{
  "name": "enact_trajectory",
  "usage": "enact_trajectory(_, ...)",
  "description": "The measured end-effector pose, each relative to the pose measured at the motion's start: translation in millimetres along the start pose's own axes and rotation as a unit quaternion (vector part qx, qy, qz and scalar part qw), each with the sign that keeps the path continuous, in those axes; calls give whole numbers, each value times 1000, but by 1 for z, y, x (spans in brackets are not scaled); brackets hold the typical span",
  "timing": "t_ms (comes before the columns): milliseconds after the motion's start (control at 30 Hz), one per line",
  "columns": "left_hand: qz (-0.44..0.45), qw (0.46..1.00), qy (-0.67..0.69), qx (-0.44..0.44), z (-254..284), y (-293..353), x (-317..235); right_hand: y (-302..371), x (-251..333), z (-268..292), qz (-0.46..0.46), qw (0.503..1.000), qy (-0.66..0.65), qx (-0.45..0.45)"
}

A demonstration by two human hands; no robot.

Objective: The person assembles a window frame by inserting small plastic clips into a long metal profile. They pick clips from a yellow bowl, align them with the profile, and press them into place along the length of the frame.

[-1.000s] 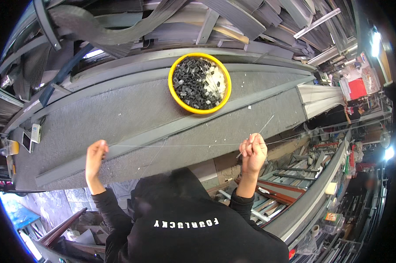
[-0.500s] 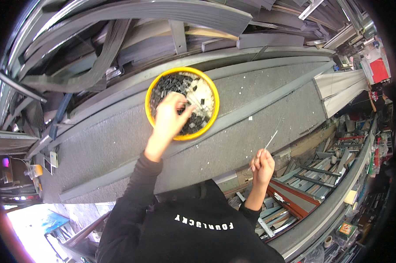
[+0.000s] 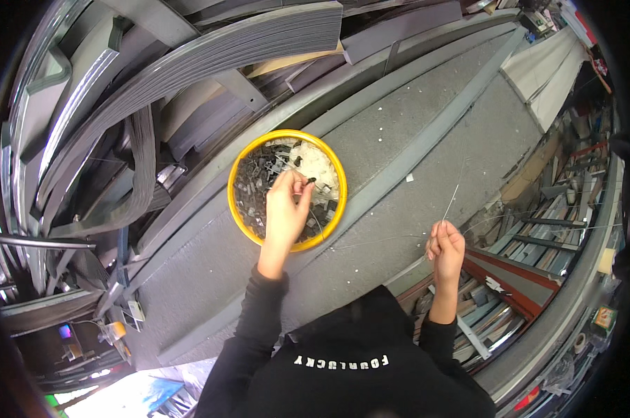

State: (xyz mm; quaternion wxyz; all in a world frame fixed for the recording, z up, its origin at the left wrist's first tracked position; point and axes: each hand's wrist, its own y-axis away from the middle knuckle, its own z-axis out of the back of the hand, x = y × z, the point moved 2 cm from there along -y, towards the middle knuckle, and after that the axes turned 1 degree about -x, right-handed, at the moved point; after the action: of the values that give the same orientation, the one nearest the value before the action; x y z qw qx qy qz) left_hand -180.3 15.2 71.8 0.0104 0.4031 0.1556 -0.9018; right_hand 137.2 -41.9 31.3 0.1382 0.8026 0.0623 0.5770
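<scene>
A round tub with a yellow rim (image 3: 231, 191) holds many small black pieces (image 3: 251, 184) and a patch of small whitish pieces (image 3: 316, 161). Above its contents, my left hand (image 3: 286, 209) is closed, with a small black piece (image 3: 311, 180) pinched between thumb and fingertips. Off to the right, my right hand (image 3: 446, 245) is closed around a thin, pale wire-like strand (image 3: 452, 198) that sticks up past the fingers. A fine line (image 3: 378, 242) runs between the tub side and my right hand; how it connects I cannot tell.
The tub stands on a grey work surface (image 3: 412, 216) crossed by a long raised strip (image 3: 426, 150). Grey bent strips and profiles (image 3: 238, 42) are heaped at the far left. On the right, a rack (image 3: 531, 237) holds many long profiles. White crumbs dot the surface.
My left hand has closed on a small black piece and lifted it from the tub's contents. My right hand keeps its hold on the strand. The whole view has turned and shifted.
</scene>
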Motion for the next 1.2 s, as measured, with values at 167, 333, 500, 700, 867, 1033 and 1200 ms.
enact_trajectory(167, -55, 997, 21, 51, -14, 19, 6, -11, -6, -14, 0, 1000, 23, 13)
enact_trajectory(333, -116, 984, 59, 126, -21, 14, 4, -10, -5, -34, -5, 998, 59, 37)
enact_trajectory(500, -164, 978, 25, 126, -22, 9, 9, -8, -2, -39, 17, 996, 52, 65)
enact_trajectory(700, -66, 975, 193, 86, -17, 13, 12, -2, -6, -31, 37, 996, 51, 58)
enact_trajectory(867, 137, 450, 881, 50, 23, 33, -19, 4, 4, -50, 7, 998, 35, 53)
enact_trajectory(1033, 95, 156, 983, 12, 57, 77, -36, 22, 22, -84, 14, 979, 20, 204)
enact_trajectory(1200, 8, 199, 980, -7, 113, 123, -39, 61, 37, -142, -26, 884, -97, 456)
